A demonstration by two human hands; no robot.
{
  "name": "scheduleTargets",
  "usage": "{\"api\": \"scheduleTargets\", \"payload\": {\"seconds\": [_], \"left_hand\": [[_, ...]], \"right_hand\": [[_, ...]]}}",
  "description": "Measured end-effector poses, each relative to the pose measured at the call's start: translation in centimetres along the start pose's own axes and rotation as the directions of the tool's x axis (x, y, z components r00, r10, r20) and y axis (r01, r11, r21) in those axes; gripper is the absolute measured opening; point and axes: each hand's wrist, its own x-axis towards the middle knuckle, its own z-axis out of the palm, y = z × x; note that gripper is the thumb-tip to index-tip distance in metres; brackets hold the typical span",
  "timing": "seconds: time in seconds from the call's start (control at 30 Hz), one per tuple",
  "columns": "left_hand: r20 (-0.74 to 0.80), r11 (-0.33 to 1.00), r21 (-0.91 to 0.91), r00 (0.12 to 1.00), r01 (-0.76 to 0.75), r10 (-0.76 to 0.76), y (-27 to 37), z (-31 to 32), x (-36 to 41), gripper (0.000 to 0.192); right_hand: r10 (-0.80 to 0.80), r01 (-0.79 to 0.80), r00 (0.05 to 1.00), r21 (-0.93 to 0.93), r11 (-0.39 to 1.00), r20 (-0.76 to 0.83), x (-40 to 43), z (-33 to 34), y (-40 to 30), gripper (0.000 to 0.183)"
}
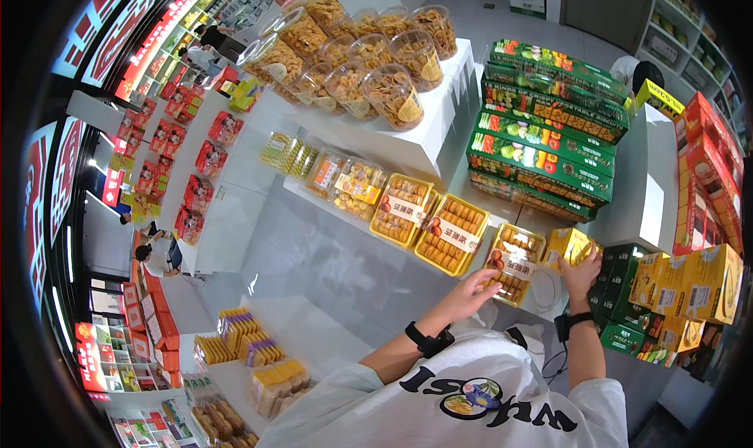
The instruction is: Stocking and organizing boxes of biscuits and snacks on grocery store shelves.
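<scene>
My left hand (pixel 470 294), fingers apart, is at the near left edge of a clear-lidded tray of round biscuits (pixel 516 262); its fingertips overlap the edge, and whether they press on it I cannot tell. My right hand (pixel 581 267) has its thumb and fingers around the near right part of a small yellow carton (pixel 566 243), just right of that tray. Two larger biscuit packs, one nearer (pixel 452 234) and one farther left (pixel 402 209), lie along the same white display ledge. Both wrists wear black bands with devices.
Green biscuit boxes (pixel 544 136) are stacked beyond the ledge. Clear tubs of snacks (pixel 393 95) crowd a white stand. Dark green cartons (pixel 615 283) and yellow cartons (pixel 685 283) stand close on the right. A white counter (pixel 329 336) with packaged goods is at lower left. People are at far left.
</scene>
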Motion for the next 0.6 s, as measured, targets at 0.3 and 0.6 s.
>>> {"api": "scheduleTargets", "payload": {"seconds": [0.3,0.6], "left_hand": [[0.100,0.997,0.065,0.994,-0.051,0.044,0.9,2.6,1.4,0.069],[0.272,0.763,0.495,0.908,-0.415,0.318,4.6,7.3,-1.0,0.112]], "right_hand": [[-0.095,-0.044,0.984,0.723,0.690,0.150,-5.1,-6.0,2.3,0.088],[-0.286,-0.368,0.825,0.847,0.384,0.488,-8.6,-14.3,1.6,0.086]]}}
